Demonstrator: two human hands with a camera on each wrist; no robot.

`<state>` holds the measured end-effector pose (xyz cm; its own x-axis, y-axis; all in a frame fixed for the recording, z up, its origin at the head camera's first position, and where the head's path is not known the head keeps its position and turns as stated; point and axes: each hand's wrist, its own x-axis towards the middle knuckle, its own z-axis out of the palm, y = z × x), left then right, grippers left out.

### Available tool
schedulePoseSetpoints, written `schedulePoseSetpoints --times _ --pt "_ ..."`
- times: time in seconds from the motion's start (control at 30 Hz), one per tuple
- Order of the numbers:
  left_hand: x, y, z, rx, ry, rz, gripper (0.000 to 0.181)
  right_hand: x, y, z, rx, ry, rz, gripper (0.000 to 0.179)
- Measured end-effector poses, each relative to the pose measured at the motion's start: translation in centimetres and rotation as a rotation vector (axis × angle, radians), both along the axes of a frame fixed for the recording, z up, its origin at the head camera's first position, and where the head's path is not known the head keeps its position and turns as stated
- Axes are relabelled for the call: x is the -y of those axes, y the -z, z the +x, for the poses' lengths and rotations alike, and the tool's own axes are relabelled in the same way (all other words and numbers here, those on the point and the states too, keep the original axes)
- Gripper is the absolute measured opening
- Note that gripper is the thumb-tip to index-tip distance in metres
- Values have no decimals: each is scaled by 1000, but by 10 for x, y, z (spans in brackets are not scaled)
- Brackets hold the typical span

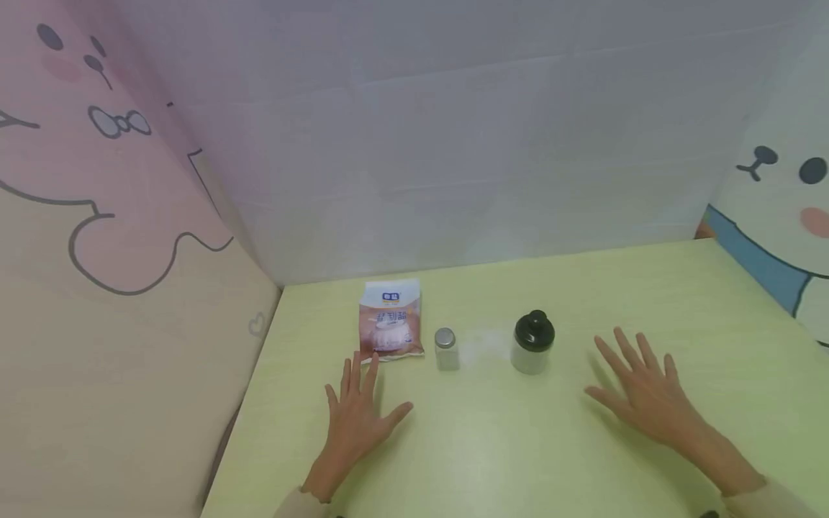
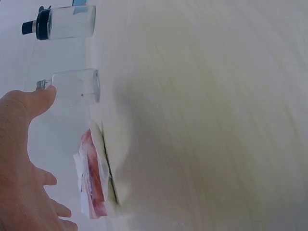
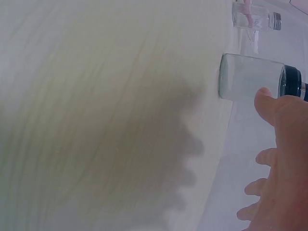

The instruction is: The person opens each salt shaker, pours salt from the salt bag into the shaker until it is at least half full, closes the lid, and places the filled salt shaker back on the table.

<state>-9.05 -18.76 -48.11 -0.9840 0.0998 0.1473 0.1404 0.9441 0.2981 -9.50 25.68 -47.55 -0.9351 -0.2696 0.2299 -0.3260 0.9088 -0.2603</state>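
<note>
Left grip (image 1: 355, 424) spread wide near packet (image 1: 391, 320), right grip (image 1: 650, 399) spread wide near jar (image 1: 532, 351); shaker (image 1: 447, 352) stands between packet and jar

Bare hands (image 1: 355, 424), plain pale cream sleeves (image 1: 301, 505) ending at the wrists, a small dark piece (image 1: 710, 514) beside each.

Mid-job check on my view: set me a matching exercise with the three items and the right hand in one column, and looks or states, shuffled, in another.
1. Packet
2. Small bottle
3. Large bottle
4. Right hand

A. Black lid
B. Fingers spread, holding nothing
C. Brown and white
D. Grey lid

Pairs: 1-C, 2-D, 3-A, 4-B
</note>
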Motion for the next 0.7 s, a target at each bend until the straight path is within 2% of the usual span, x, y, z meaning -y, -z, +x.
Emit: schedulePoseSetpoints --times 0.23,0.5,0.7 --pt "2 -3 -2 4 -6 -3 96 -1 0 -1 -23 5 -13 80" --pt "2 -4 -2 -8 -10 21 96 -1 -12 2 -33 11 -17 81" --pt "0 -3 -1 -18 -6 95 95 3 -20 7 -74 -18 -46 81"
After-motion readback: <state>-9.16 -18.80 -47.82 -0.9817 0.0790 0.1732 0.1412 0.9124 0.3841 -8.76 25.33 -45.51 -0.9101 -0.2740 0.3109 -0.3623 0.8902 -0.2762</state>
